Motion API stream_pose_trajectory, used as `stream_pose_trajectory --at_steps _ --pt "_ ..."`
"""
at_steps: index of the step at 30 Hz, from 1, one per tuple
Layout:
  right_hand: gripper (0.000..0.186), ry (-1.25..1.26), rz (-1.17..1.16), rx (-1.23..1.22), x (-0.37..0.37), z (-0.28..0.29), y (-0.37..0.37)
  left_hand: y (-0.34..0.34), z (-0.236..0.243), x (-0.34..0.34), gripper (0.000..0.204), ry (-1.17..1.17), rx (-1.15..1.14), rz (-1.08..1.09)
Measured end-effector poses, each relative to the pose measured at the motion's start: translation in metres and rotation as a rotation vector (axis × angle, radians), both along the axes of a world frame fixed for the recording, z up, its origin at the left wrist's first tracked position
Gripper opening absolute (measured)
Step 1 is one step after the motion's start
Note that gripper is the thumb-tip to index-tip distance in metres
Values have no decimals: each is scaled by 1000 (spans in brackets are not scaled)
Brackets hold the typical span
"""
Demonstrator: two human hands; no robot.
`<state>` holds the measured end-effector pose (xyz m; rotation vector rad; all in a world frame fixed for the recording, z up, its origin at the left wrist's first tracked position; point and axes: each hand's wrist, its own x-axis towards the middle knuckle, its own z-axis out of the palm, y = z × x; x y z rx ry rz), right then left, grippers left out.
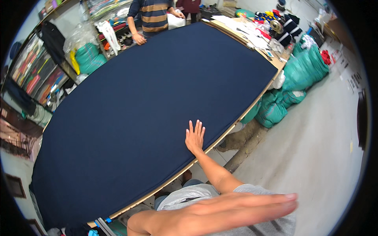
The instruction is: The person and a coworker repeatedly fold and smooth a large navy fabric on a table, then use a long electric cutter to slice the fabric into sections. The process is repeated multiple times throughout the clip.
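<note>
Dark navy fabric (145, 102) lies spread over a long table, smooth for the most part, with layered edges along the near side. My right hand (194, 140) rests palm down on it close to the near edge, fingers spread. Close to the camera and large in view, my left hand (232, 212) is raised above the grey shirt, its fingers stretched out toward the right. Nothing shows in its grasp, and it is apart from the cloth. Part of the left forearm is cut off at the lower edge.
Across the table a person in a striped shirt (154, 17) has one hand at the fabric's far edge. Papers and scissors lie on the table's right end (252, 35). Green sacks (303, 70) stand beside it. Shelves of folded cloth (35, 74) line the left wall.
</note>
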<state>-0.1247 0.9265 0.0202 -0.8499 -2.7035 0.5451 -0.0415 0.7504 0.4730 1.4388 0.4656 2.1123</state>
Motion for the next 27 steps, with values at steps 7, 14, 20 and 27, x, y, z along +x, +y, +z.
stream_pose_trajectory --at_steps 7,14,20,27 --pt "61 -120 -40 94 40 -2 3 11 4 56 142 -263 332 -18" --pt "64 -177 -314 88 110 -22 -6 -85 29 37 81 -201 -227 -214" --pt "73 -382 -534 -335 247 -87 -57 -197 -83 -14 36 -248 -665 284" --pt "61 -918 -558 -544 402 -166 -203 -433 -277 -29 40 -719 -1191 947"
